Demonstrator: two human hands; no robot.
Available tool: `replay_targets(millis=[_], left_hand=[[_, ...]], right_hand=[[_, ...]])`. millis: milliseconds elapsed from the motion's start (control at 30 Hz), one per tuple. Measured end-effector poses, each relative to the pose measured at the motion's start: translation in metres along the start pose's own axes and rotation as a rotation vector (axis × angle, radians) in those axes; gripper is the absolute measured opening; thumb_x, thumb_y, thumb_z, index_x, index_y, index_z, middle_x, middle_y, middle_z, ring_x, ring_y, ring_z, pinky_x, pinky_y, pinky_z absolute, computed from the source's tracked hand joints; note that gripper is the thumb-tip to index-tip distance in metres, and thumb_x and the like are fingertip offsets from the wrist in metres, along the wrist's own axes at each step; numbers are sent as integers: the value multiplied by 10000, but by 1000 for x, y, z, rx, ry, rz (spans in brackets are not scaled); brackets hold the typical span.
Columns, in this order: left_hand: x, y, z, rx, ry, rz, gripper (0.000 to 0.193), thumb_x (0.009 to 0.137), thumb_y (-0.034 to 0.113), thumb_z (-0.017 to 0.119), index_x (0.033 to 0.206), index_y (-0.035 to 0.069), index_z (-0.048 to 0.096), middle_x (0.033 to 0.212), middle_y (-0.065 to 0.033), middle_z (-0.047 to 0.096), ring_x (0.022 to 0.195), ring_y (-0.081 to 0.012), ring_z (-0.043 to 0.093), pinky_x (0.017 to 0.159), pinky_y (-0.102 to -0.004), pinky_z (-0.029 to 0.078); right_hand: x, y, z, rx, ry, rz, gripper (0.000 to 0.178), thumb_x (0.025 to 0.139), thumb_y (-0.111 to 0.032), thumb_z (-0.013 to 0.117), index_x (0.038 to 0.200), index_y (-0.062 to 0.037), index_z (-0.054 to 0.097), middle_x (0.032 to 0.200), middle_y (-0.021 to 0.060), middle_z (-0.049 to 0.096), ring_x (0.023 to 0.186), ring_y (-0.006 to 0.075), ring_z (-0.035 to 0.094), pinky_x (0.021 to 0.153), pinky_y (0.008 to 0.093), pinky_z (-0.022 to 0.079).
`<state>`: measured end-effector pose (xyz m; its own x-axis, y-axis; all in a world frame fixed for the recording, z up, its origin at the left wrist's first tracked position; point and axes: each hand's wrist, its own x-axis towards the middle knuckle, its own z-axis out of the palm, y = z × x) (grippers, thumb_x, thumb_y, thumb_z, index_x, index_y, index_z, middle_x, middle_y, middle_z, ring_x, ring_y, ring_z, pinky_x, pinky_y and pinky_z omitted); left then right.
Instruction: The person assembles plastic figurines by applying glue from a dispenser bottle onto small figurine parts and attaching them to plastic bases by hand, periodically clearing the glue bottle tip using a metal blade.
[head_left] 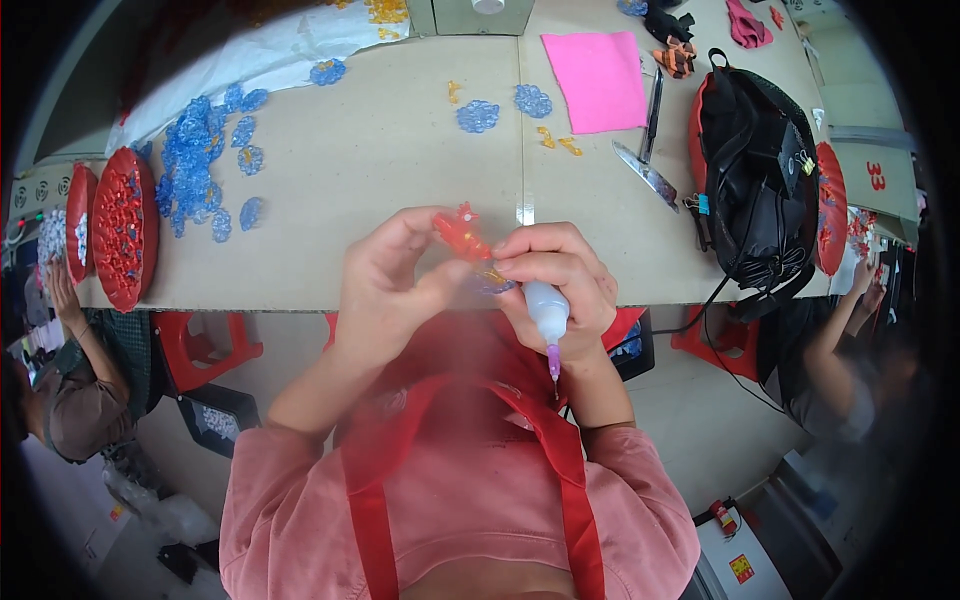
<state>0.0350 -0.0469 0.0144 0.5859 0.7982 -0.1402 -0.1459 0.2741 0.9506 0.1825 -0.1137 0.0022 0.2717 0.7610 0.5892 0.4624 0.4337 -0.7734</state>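
Observation:
My left hand [390, 275] pinches a red translucent plastic figure [462, 236] above the table's near edge. Just below that figure is a small blue and amber plastic piece [492, 277], partly covered by my fingers. My right hand [575, 275] is closed round a small white squeeze bottle [546, 308] with a purple needle tip [554, 362] pointing down toward me. The thumb and fingertips of this hand also meet the blue and amber piece. Whether the red figure and that piece are joined, I cannot tell.
Blue plastic pieces [195, 160] lie heaped at the left, beside a red tray [128, 230] of red parts. Blue flowers [478, 116], amber bits [569, 146], a pink sheet [598, 82], a knife [645, 172] and a black bag [765, 170] lie beyond. People work at both sides.

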Motion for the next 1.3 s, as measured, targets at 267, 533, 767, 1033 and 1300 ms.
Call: replay_targets(millis=[267,533,767,1033,1300], left_hand=[[1,10,-3,38,-59,-23,284,755,-17,580,1034,-50,540,1012,-131,585,962,-178,549,876,-320,423],[2,13,-1,38,-48,-78,254,742,-82,592,989,-27,571,973,-62,602,961,-131,539,905,-295,387],[0,12,1,64,-51,-29,319,754,-77,579,1072,-62,562,1010,-74,605,976,-133,536,904,-285,387],[4,6,-1,116,-45,10,356,777,-51,557,1132,-74,533,1043,-126,601,968,-174,569,881,-308,428],[3,-3,1,17,-36,128,336,782,28,581,1094,-88,537,998,-132,605,944,-205,579,968,-378,374]], right_hand=[[11,-4,-11,36,-98,22,275,529,93,674,754,-53,612,812,82,604,640,172,610,506,247,486],[21,2,-17,97,-195,30,274,528,95,662,742,-60,592,782,65,593,615,160,603,491,246,486],[23,8,-17,158,-224,-6,287,516,104,641,735,-57,547,760,55,582,582,174,586,472,257,468],[18,6,-9,275,-116,141,258,575,118,661,769,-41,603,789,90,592,663,174,600,559,259,486],[11,-4,-6,271,-13,204,222,624,111,665,781,-38,616,827,109,599,696,184,612,592,262,495]])
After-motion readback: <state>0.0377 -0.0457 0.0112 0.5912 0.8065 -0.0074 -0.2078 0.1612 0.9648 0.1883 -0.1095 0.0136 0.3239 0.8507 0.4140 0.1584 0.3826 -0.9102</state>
